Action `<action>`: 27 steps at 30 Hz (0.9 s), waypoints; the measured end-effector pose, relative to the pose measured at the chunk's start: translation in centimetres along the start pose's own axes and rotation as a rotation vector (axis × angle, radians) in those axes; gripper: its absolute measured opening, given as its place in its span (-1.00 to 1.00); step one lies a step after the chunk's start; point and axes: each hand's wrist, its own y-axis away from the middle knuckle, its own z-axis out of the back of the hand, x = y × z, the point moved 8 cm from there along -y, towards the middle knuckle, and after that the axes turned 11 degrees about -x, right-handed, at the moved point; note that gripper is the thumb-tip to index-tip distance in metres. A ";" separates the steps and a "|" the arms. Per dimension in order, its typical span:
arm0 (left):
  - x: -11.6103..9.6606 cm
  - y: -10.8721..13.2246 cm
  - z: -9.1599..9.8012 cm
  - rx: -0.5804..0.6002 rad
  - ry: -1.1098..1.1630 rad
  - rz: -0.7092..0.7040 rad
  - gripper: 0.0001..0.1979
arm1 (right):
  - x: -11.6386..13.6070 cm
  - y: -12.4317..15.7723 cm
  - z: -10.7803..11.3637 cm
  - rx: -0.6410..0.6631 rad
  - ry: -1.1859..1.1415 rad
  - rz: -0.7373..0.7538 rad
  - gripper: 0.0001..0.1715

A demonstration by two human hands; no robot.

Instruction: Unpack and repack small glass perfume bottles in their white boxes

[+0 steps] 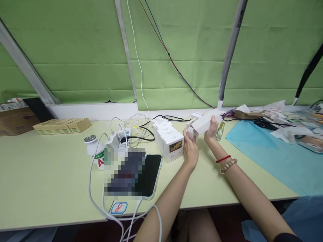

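An unfolded white box (202, 123) with raised flaps is held between my two hands above the table. My left hand (191, 149) has its fingers closed round the flaps at the lower left end. The fingers of my right hand (212, 129) grip the other end, beside a small glass bottle (220, 131) with a gold cap that stands on the table. Just left of my left hand stands a row of white boxes (173, 143), the front one with a dark picture on its side. The inside of the held box is hidden.
Left of the boxes are phones (150, 174), a white jar (94, 151), a power strip (113, 140) and loose cables. Brown boxes (62, 126) line the back left. At right, a blue sheet (259, 151) lies under plastic bags and packaging.
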 end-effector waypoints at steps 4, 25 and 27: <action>-0.2 0.2 -0.3 -0.006 -0.038 -0.048 -0.56 | 1.6 0.3 0.2 0.008 0.078 0.073 -0.02; -2.9 0.5 -0.1 0.069 -0.330 -0.213 -0.58 | 1.1 -0.1 0.7 0.036 0.101 0.119 -0.31; -2.9 0.5 0.1 0.064 -0.320 -0.208 -0.59 | 1.4 -0.1 0.8 0.006 0.086 0.121 -0.31</action>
